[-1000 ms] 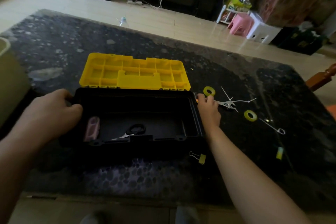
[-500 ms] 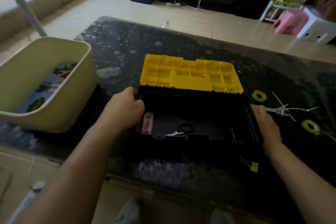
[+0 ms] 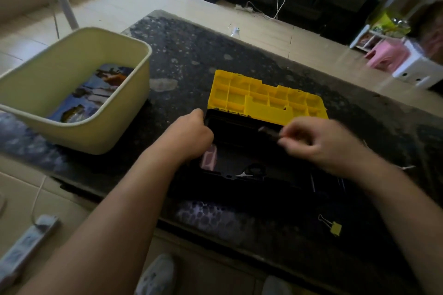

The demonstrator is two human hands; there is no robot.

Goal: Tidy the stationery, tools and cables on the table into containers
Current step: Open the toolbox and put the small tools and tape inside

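Holding a small dark tool pinched in its fingertips, the right hand is above the open black toolbox; blur hides what tool it is. It looks light and stiff, so a pinch should be enough. The left hand is closed on the box's left rim. The tray has free room; scissors lie near the front wall.

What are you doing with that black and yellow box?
A person is tidying a table. The left hand steadies the open black toolbox, whose yellow lid lies back. The right hand holds a small dark item over the box; it is too blurred to name. Scissors lie inside already. A yellow binder clip waits on the table.
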